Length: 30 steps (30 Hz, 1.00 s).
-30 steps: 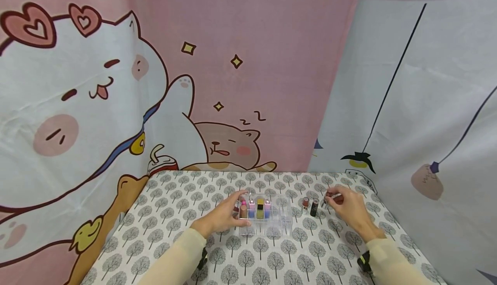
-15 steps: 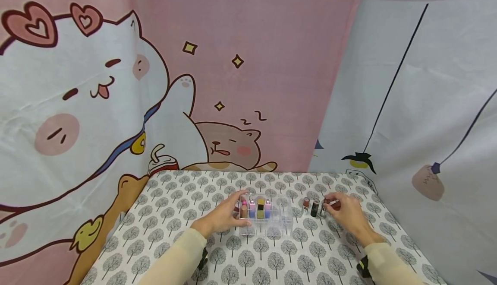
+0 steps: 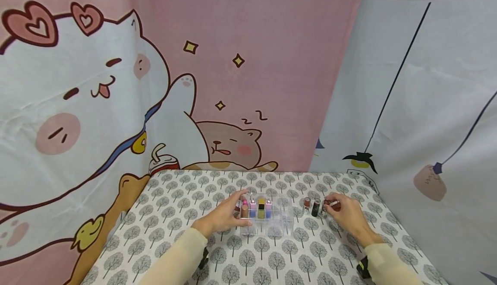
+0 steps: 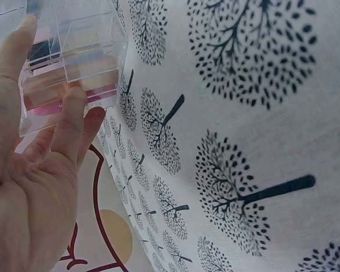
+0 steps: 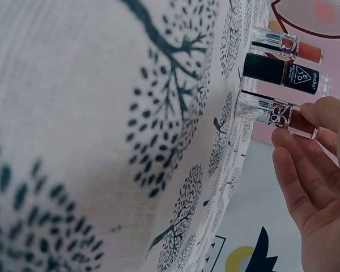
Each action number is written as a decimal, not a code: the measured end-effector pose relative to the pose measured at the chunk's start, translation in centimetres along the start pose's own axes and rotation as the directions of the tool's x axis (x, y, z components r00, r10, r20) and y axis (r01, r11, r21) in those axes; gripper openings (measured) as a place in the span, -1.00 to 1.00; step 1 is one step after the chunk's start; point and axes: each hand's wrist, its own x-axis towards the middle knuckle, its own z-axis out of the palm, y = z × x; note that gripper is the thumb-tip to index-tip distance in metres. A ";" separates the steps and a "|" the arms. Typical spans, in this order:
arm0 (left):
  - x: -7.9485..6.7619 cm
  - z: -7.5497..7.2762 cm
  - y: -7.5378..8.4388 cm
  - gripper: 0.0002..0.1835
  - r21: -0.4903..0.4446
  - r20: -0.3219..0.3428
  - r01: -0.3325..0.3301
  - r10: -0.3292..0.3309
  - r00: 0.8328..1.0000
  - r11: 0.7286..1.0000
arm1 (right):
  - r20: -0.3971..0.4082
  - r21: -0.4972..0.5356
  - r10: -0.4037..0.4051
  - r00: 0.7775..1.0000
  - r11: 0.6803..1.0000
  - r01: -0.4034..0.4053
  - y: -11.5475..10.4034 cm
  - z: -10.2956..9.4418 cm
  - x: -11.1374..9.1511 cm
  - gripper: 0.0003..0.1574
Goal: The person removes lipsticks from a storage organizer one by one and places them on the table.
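A clear plastic lipstick organizer (image 3: 286,229) lies on the table, with several lipsticks in its left and middle compartments. My left hand (image 3: 218,218) grips its left end, thumb at the near side and fingers at the far side. In the left wrist view, a brown-and-pink lipstick (image 4: 45,90) shows through the organizer's wall beside the fingers. To the right, my right hand (image 3: 347,216) pinches the top of an upright lipstick (image 5: 280,113) with a silvery base and reddish-brown upper part. Beside it stand a black lipstick (image 5: 280,73) and another silvery one with an orange-red top (image 5: 289,45).
The tablecloth (image 3: 248,259) is white with printed grey trees. A pink cartoon curtain (image 3: 272,82) hangs behind the table, and a pale one (image 3: 411,82) runs along the right side. The three upright lipsticks stand in a row right of the organizer.
My right hand has moved slightly left with its lipstick, bringing it close beside the black one. My left hand has kept its grip on the organizer.
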 end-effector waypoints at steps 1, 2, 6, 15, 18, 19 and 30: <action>0.0 0.0 0.0 0.26 0.003 0.000 0.003 -0.003 1.000 1.000 | 0.002 0.002 0.003 1.000 1.000 -0.003 -0.1 0.0 0.0 -0.69; 0.0 -0.1 0.0 0.26 0.004 -0.001 0.004 -0.004 1.000 1.000 | 0.007 0.005 0.005 1.000 1.000 -0.005 -0.1 0.0 0.0 -0.69; -0.1 -0.2 0.0 0.26 0.003 -0.002 0.012 -0.012 1.000 1.000 | 0.020 0.009 0.017 1.000 1.000 -0.017 -0.2 0.0 0.1 -0.67; 0.2 -0.3 0.2 0.26 -0.006 -0.006 -0.009 0.009 1.000 1.000 | -0.003 -0.023 -0.010 1.000 1.000 0.010 -0.5 -0.4 0.3 -0.61; 0.2 -0.3 0.3 0.25 0.003 -0.008 -0.003 0.003 1.000 1.000 | -0.001 -0.032 -0.019 1.000 0.999 0.019 -0.5 -0.6 0.2 -0.57; 0.2 -0.3 0.3 0.25 0.008 -0.007 0.000 0.000 1.000 1.000 | 0.001 -0.032 -0.018 1.000 0.999 0.018 -0.5 -0.6 0.2 -0.55; 0.0 0.2 -0.1 0.25 0.012 -0.016 -0.009 0.009 1.000 1.000 | -0.040 -0.082 -0.067 0.997 0.995 0.064 -1.3 -0.9 0.1 -0.37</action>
